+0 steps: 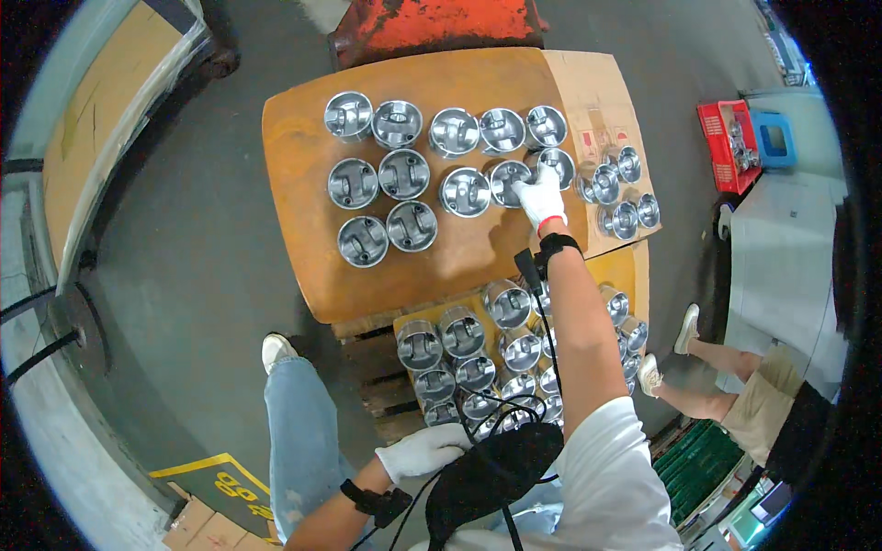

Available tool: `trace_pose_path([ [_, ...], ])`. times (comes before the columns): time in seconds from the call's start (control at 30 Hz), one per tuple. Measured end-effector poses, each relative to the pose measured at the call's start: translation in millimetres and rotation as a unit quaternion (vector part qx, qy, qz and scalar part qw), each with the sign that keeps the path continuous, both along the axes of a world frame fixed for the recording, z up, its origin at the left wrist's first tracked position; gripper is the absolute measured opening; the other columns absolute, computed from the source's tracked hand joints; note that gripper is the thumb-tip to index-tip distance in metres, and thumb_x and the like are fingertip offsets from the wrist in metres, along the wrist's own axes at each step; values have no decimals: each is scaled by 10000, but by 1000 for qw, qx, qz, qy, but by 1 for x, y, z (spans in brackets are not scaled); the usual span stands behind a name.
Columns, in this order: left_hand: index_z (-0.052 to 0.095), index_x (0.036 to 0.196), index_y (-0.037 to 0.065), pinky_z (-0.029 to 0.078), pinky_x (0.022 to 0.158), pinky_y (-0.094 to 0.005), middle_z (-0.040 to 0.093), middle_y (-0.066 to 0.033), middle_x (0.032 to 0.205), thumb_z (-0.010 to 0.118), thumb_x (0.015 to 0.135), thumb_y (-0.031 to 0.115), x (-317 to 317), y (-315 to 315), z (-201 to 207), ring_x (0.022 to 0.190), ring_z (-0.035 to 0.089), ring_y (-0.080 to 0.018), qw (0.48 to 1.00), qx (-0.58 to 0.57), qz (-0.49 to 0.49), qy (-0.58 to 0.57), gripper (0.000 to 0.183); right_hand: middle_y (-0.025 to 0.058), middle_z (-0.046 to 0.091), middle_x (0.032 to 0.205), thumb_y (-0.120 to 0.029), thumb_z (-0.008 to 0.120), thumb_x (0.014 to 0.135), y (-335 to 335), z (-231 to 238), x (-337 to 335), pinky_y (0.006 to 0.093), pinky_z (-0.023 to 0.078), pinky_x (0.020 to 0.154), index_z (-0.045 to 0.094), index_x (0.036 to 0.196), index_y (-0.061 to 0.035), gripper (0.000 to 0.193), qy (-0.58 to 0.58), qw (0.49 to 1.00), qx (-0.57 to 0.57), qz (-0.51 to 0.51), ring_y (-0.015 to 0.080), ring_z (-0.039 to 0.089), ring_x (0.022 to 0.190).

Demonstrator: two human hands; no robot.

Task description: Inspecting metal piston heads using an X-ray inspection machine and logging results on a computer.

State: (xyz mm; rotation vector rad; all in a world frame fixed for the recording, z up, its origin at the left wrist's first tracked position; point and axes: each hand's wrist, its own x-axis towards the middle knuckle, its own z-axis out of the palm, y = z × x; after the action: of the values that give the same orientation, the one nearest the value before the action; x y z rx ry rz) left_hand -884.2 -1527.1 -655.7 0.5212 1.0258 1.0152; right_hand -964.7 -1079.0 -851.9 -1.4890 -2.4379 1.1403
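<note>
Shiny metal pistons [362, 241] stand in rows on a brown board [303, 275]. My right hand [542, 198], in a white glove, reaches across to the right end of the middle row. Its fingers close on the rim of a piston [558, 165], and the thumb lies beside the neighbouring piston [506, 184]. The glove hides part of both. Low in the view, my gloved left hand [421, 453] hangs near the stacked pistons [420, 347], its fingers loosely stretched and holding nothing visible. Black cables and a dark pouch cover its fingertips in part.
Smaller metal pieces [625, 219] stand on cardboard [588, 78] at the right. A wooden pallet [381, 381] lies beneath the nearer stack. An orange-red metal piece [436, 32] sits beyond the board. A red crate [721, 151] and another person's legs [703, 376] are to the right.
</note>
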Motion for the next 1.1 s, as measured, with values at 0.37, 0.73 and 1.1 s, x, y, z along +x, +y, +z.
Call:
trace_pose_path([
  [0.37, 629, 1179, 8, 394, 1158, -422, 616, -154, 1370, 549, 1010, 126, 4, 1, -4, 1322, 546, -321, 998, -22, -49, -41, 221, 290, 637, 1271, -197, 722, 801, -31, 25, -10, 463, 487, 1043, 629, 1253, 9, 505, -27, 989, 147, 14, 438, 604, 1202],
  [0.73, 667, 1156, -10, 404, 1132, -359, 595, -143, 1394, 550, 1030, 155, 7, -7, 0, 1310, 543, -259, 995, 12, -22, -99, 238, 203, 575, 1468, -289, 732, 960, -162, 203, 236, 414, 440, 1141, 563, 1440, -18, 576, -48, 891, -430, 134, 328, 565, 1349],
  [1.1, 670, 1251, -34, 336, 1202, -403, 562, -171, 1465, 520, 1023, 158, 33, -41, 79, 1387, 503, -270, 991, 46, -44, -119, 334, 57, 670, 1308, -348, 671, 994, -295, 336, 398, 363, 498, 1002, 602, 1403, -24, 526, -20, 781, -623, 42, 181, 619, 1118],
])
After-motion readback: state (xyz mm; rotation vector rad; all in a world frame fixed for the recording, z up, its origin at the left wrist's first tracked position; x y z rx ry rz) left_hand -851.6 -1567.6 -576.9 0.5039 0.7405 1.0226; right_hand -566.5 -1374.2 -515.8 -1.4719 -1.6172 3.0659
